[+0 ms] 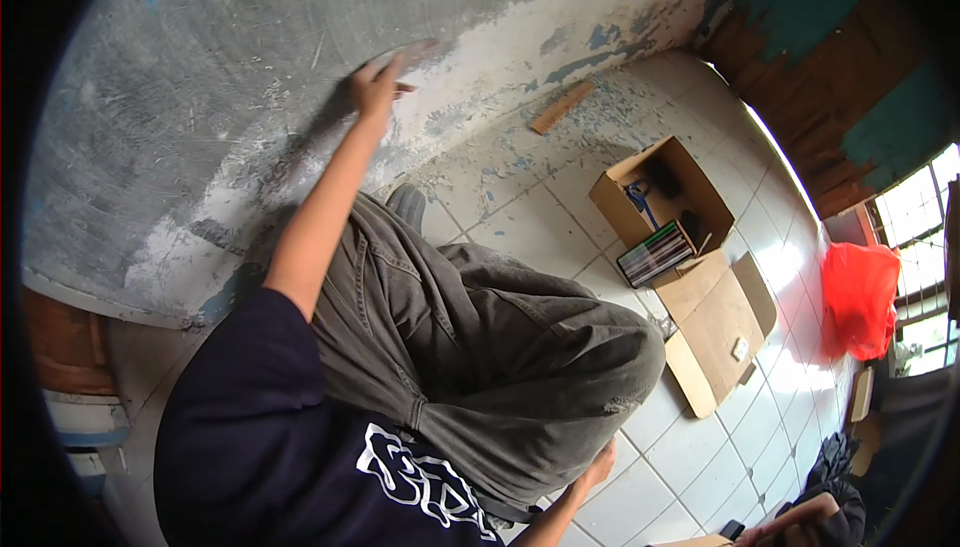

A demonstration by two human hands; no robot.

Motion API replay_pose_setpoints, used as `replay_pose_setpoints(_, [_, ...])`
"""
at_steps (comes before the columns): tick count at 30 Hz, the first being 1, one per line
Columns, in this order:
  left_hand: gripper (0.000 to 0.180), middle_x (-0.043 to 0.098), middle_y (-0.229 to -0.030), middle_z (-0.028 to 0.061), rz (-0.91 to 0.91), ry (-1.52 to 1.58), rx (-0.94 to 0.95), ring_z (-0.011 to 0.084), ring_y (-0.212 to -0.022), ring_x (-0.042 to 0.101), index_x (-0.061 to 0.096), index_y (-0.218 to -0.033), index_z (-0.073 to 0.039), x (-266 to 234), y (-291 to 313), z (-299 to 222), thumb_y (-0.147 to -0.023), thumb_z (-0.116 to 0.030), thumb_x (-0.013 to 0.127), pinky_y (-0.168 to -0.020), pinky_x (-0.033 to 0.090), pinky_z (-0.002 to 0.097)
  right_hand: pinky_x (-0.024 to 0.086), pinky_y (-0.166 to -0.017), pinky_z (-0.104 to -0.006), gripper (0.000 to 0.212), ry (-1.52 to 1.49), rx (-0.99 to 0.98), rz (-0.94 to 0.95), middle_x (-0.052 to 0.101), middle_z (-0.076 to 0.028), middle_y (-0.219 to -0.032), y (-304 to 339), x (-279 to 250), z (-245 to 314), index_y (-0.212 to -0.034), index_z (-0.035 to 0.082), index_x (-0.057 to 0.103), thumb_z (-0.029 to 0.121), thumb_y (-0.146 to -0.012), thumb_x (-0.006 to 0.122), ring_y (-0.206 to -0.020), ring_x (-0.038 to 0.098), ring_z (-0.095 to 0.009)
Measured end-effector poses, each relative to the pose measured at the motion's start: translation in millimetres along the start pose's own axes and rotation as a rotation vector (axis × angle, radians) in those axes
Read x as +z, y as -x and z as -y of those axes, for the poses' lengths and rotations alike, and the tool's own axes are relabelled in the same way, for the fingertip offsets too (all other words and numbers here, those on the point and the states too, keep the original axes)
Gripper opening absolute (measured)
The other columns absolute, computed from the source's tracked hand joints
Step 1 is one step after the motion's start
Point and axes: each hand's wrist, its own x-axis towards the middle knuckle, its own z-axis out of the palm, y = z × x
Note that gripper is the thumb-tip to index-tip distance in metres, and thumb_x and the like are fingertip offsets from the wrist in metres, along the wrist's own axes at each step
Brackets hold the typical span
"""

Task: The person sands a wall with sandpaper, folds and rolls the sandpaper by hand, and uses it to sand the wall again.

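Observation:
My left hand (376,95) is up against the wall (250,37), with the arm stretched out and the fingers bent. A thin, flat thing (425,48) lies between those fingers and the wall; motion smears it, so its kind does not show. The wall is grey and scuffed, with a whitish, peeling band low down and flecks of blue paint. Down by my bent knee, my right hand (598,469) is close to the tiled floor. My leg hides part of this hand, and its fingers do not show well enough to read.
Paint flakes (520,152) litter the tiles along the wall, near a wooden strip (563,107). An open cardboard box (690,167) holds a blue-handled tool and a stack of thin cases (655,254). A red plastic bag (860,297) is by the window. Dark cloth (835,462) lies lower right.

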Motion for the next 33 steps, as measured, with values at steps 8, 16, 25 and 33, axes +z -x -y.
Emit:
replay_pose_setpoints(8, [0.032, 0.062, -0.066, 0.0084, -0.048, -0.148, 0.069, 0.0145, -0.049, 0.061, 0.060, -0.086, 0.004, -65, 1, -30, -0.080, -0.027, 0.065, -0.042, 0.041, 0.0211, 0.034, -0.052, -0.0215, 0.018, -0.827, 0.018, 0.240, 0.049, 0.003, -0.063, -13, -5, -7, -0.072, 0.006, 0.053, 0.014, -0.087, 0.049, -0.059, 0.043, -0.006])
replay_pose_setpoints(16, [0.033, 0.063, -0.065, 0.0105, 0.076, -0.225, 0.135, 0.0195, -0.051, 0.064, 0.059, -0.074, 0.005, 9, -24, 2, -0.081, -0.027, 0.063, -0.042, 0.043, 0.0227, 0.044, -0.073, -0.0291, 0.031, -0.767, -0.408, -0.397, 0.058, -0.015, -0.099, 32, -105, 120, -0.112, -0.005, 0.051, 0.020, -0.093, 0.045, -0.082, 0.055, -0.017])
replay_pose_setpoints(25, [0.030, 0.065, -0.073, 0.0087, 0.040, -0.177, 0.070, 0.0175, -0.052, 0.064, 0.063, -0.096, 0.004, -29, 14, 37, -0.082, -0.023, 0.061, -0.040, 0.043, 0.0216, 0.043, -0.082, -0.0436, 0.023, -0.766, -1.240, -0.832, 0.054, -0.017, -0.093, 66, -176, 210, -0.098, -0.001, 0.047, 0.020, -0.090, 0.048, -0.088, 0.054, -0.028])
replay_pose_setpoints(33, [0.041, 0.063, -0.094, 0.0087, -0.092, 0.079, -0.147, 0.0148, -0.061, 0.062, 0.055, -0.110, 0.000, -79, 19, -44, -0.079, -0.023, 0.067, -0.046, 0.041, 0.0198, 0.042, -0.083, -0.0454, 0.027, -0.751, -1.307, -0.871, 0.053, -0.018, -0.097, 66, -185, 218, -0.109, 0.006, 0.046, 0.024, -0.090, 0.048, -0.091, 0.052, -0.030])
